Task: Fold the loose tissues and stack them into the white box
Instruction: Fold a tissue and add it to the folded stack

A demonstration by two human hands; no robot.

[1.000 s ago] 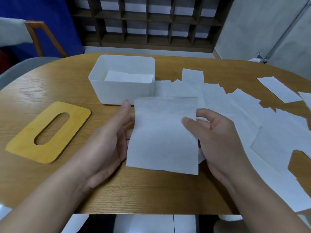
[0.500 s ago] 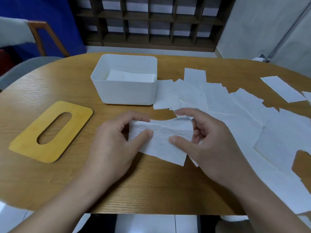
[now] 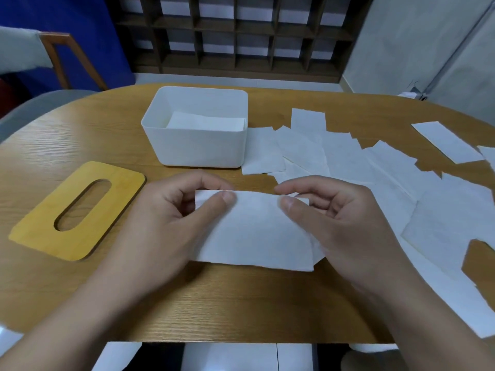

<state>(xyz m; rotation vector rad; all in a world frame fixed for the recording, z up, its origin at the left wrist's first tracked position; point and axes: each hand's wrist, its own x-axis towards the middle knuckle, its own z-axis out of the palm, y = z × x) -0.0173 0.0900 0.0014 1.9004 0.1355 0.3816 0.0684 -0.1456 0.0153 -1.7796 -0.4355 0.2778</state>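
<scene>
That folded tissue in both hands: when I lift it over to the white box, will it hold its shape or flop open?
Likely floppy: the folded tissue is thin, and its right end already curls up by the right hand. It probably weighs almost nothing, so a draught could shift it. Keeping both the left hand and right pinching the top edge should stop the fold opening.

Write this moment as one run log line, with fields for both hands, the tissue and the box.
left hand: pinches tissue | right hand: pinches tissue | tissue: folded, on table | white box: holds folded tissues
</scene>
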